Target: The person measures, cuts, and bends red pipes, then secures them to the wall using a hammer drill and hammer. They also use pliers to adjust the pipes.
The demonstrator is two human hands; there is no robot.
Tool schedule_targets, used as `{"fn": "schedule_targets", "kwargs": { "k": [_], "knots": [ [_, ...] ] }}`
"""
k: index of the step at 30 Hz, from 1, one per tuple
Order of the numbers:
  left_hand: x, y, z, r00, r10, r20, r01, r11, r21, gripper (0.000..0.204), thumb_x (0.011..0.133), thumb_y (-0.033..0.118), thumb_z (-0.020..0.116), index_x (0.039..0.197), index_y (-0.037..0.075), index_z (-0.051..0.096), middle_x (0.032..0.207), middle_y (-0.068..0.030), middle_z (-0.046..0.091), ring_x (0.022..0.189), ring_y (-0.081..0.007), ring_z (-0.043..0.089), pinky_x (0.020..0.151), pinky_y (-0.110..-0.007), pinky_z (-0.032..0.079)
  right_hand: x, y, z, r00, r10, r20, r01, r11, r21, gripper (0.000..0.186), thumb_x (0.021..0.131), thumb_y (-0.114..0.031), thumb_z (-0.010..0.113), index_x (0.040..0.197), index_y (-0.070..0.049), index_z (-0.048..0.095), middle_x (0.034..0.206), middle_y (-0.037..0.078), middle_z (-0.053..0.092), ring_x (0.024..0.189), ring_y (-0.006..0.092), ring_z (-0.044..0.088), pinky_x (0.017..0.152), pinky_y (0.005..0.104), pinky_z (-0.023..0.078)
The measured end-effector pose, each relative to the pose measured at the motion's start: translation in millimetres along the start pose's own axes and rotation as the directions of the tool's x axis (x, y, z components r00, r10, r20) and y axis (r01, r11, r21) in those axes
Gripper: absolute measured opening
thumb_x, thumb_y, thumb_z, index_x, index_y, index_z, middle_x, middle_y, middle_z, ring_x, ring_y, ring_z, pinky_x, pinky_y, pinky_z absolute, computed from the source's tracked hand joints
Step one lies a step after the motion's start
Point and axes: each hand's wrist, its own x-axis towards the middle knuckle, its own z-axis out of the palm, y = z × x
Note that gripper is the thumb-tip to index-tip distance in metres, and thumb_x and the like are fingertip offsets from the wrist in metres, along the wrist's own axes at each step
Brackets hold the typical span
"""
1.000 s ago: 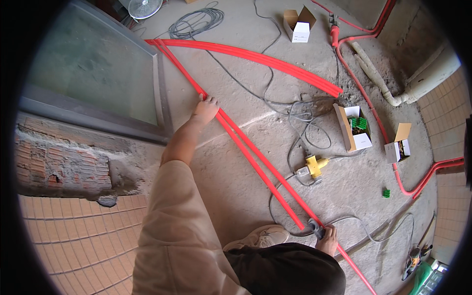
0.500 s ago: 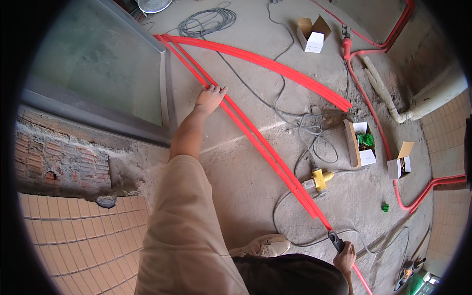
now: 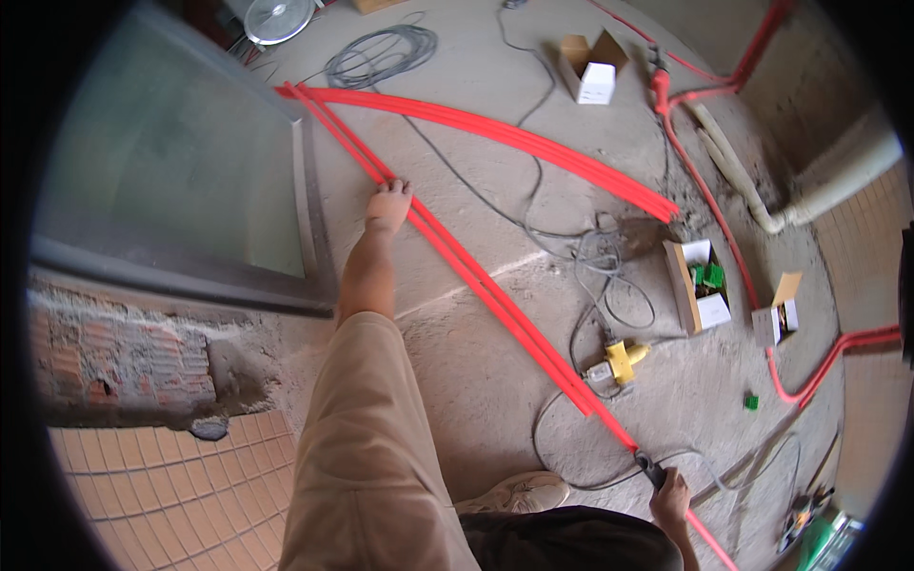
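Observation:
Two straight red pipes (image 3: 486, 291) run side by side from the door frame down to the lower right. My left hand (image 3: 390, 206) is closed over them near their upper part, arm stretched out. The near end of one stops on the floor, while the other runs on to my right hand (image 3: 672, 497). That hand grips a dark hand tool (image 3: 649, 468), whose head sits at the red pipe; its exact kind is hard to make out. Past the hand, red pipe continues to the lower edge.
More red pipes (image 3: 495, 129) lie curved beyond. Grey cable (image 3: 381, 55) is coiled at the back and tangled mid-floor near a yellow connector (image 3: 621, 362). Open boxes (image 3: 699, 285) stand at right, one holding green pieces. A glass door panel (image 3: 171, 171) borders the left.
The two straight pipes lie closer together than before, and my left hand has shifted slightly left and nearer. My right hand keeps its grip on the tool. The view has moved a little.

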Motion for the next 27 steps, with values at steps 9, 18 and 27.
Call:
{"fn": "schedule_targets", "kwargs": {
  "k": [9,18,27],
  "knots": [
    [-60.5,83.8,-12.9,0.87,-0.492,0.005,0.284,0.493,-0.822,0.053,0.092,0.025,0.057,0.144,0.012,0.05,0.117,-0.0251,0.067,0.117,-0.0342,0.062,0.101,-0.044,0.048,5.6,25.8,-69.7,0.993,0.04,0.114,-0.039,0.999,-0.011,0.027,0.081,-0.006,0.061,0.107,-0.005,0.053,0.09,0.024,0.068,0.085,0.0471,0.066,0.076,0.0566,0.051],
    [-109.3,111.7,-1.0,0.73,-0.681,0.05,0.457,0.433,-0.777,0.069,0.091,0.015,0.058,0.152,0.004,0.028,0.14,-0.0332,0.043,0.117,-0.0484,0.056,0.098,-0.052,0.049,47.9,-2.2,-75.5,0.973,-0.204,0.111,0.2,0.979,0.049,0.021,0.084,-0.009,0.063,0.103,-0.005,0.056,0.089,0.024,0.067,0.084,0.0459,0.066,0.074,0.0546,0.052],
    [-97.0,85.6,25.3,0.618,-0.773,-0.139,0.371,0.443,-0.816,0.059,0.09,0.013,0.056,0.145,0.0,0.039,0.127,-0.031,0.053,0.108,-0.0475,0.06,0.092,-0.053,0.051,45.8,-65.4,-39.2,0.983,-0.114,0.14,0.059,0.936,0.347,0.034,0.082,-0.019,0.077,0.103,-0.003,0.056,0.079,0.021,0.067,0.074,0.0428,0.067,0.066,0.0499,0.052]
  ]
}}
